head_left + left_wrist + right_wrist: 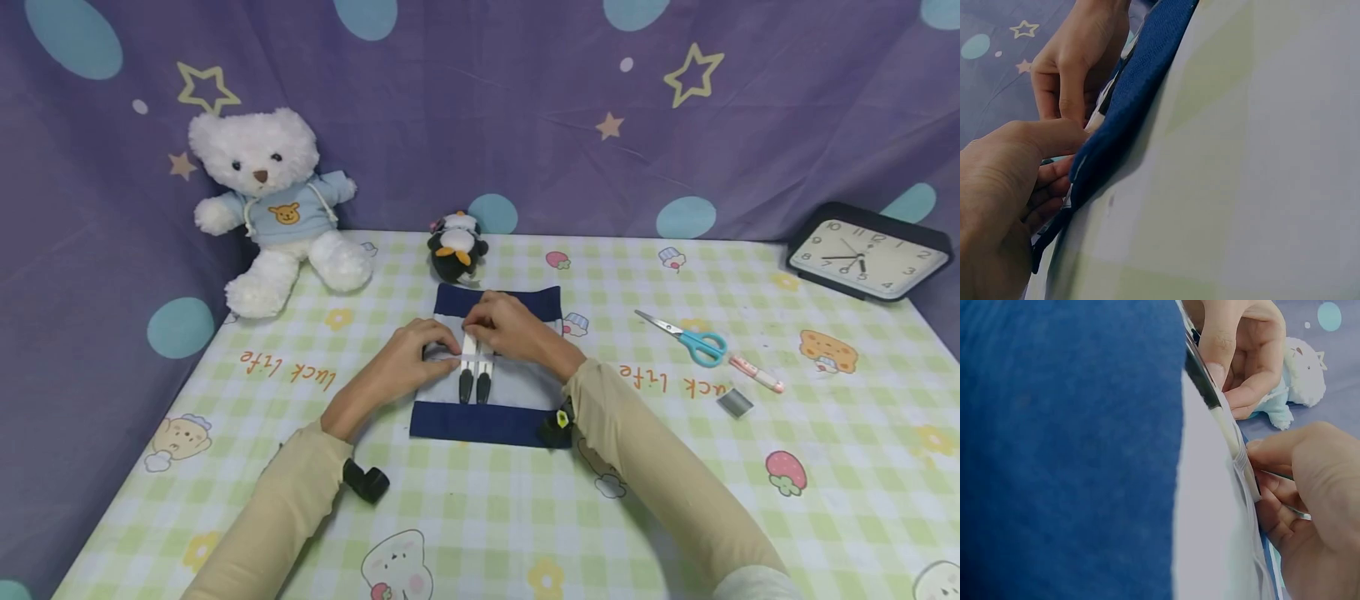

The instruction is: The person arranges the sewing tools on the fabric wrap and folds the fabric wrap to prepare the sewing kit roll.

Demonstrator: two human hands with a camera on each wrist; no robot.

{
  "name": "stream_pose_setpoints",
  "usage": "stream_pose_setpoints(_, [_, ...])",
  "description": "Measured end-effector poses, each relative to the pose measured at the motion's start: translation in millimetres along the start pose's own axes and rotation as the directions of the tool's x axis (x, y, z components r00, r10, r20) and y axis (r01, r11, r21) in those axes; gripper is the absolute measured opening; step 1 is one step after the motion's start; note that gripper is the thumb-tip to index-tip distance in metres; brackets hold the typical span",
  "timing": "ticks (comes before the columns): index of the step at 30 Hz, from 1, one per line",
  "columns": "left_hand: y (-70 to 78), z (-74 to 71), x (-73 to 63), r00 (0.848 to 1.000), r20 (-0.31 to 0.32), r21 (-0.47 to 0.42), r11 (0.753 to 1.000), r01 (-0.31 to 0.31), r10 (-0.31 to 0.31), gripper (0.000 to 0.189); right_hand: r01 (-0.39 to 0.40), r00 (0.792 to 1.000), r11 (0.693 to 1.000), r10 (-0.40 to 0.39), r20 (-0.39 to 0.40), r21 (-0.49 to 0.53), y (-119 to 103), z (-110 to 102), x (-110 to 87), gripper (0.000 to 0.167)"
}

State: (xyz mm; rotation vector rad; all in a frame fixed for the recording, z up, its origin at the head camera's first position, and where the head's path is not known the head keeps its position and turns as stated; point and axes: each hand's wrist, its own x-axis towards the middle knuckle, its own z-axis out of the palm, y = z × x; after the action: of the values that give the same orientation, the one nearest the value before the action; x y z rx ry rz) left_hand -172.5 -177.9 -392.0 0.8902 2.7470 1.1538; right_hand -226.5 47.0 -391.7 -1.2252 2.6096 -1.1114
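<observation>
A grey cloth with navy end bands [491, 423] lies flat on the table. Two slim white sticks with black ends [484, 385] lie side by side on it, under a narrow white band [476, 358]; their exact kind is unclear. The right hand [513, 327] pinches the far white end of the left stick between thumb and fingers. From the left, the left hand [412, 360] brings thumb and forefinger together at the band's left end, beside the same stick. Both hands [1319, 481] also show close together in the right wrist view, where the band wraps the stick.
Behind the cloth sits a penguin plush [457, 247], with a white teddy bear [277, 208] at the back left. To the right lie blue-handled scissors [701, 343], a pink-and-white pen-like item [756, 374] and a small grey block [736, 403]. A clock [870, 254] stands at the back right.
</observation>
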Motion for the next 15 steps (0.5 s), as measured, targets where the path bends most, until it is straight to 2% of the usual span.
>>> stream_pose_setpoints(7, [2.1,-0.9,0.5,1.000,0.009,0.023,1.000,0.008,-0.008,0.006,-0.018,1.000,1.000,0.018,-0.006,0.018,-1.8,-0.3,-1.9,0.019])
stream_pose_setpoints(11, [3.1,-2.1,0.1,1.000,0.015,0.039,0.999,0.005,-0.006,0.006,-0.054,0.998,0.998,0.055,-0.021,0.044,-4.3,-3.2,-4.1,0.021])
stream_pose_setpoints(15, [2.7,-4.5,-2.1,1.000,-0.009,0.045,0.999,-0.003,0.003,0.008,-0.099,0.994,0.992,0.103,-0.048,0.076,-4.7,-9.1,-8.6,0.021])
